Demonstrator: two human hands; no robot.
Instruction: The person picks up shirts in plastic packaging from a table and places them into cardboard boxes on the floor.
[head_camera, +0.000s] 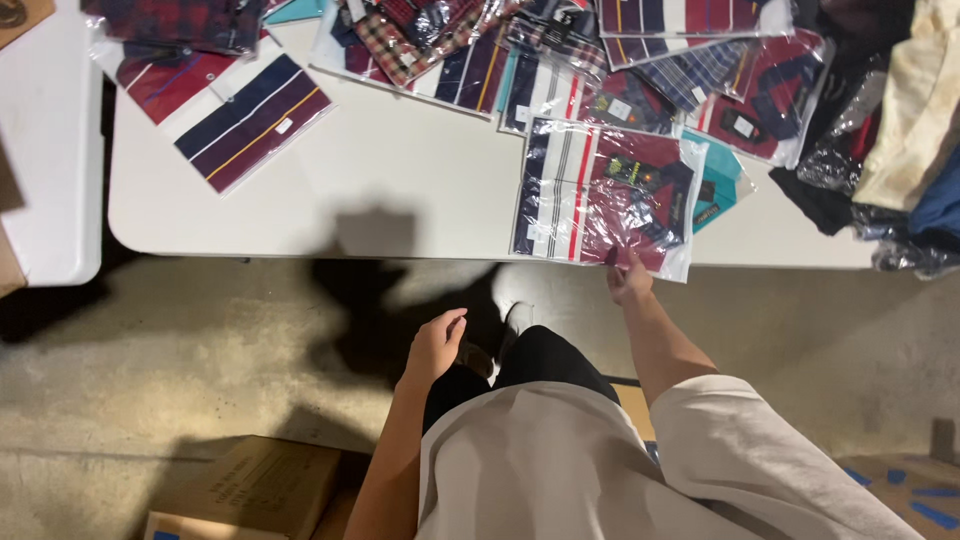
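We see our right hand (628, 280) pinching the near edge of a bagged maroon-and-striped shirt (600, 195) at the white table's (400, 190) front edge, at one o'clock, seemingly mid-pickup, needing a firmer hold, while our left hand (435, 345) hangs loosely curled, empty.

White worktop (400, 190) carries many bagged shirts besides the near one. Navy and maroon striped flat pack (255, 122) lies at an angle on the left part, a red striped pack (165, 78) just above it. Plaid packs (400, 35) crowd the far edge, overlapping. A teal pack (722, 180) peeks out on the right. Loose heap of clothes (900, 110) at the far right: cream, black, blue. Second white table (45, 150) on the left, small gap between. Concrete floor (200, 370) below, shadowed. Cardboard box (250, 485) at bottom left. Blue tape marks (915, 490) at bottom right.
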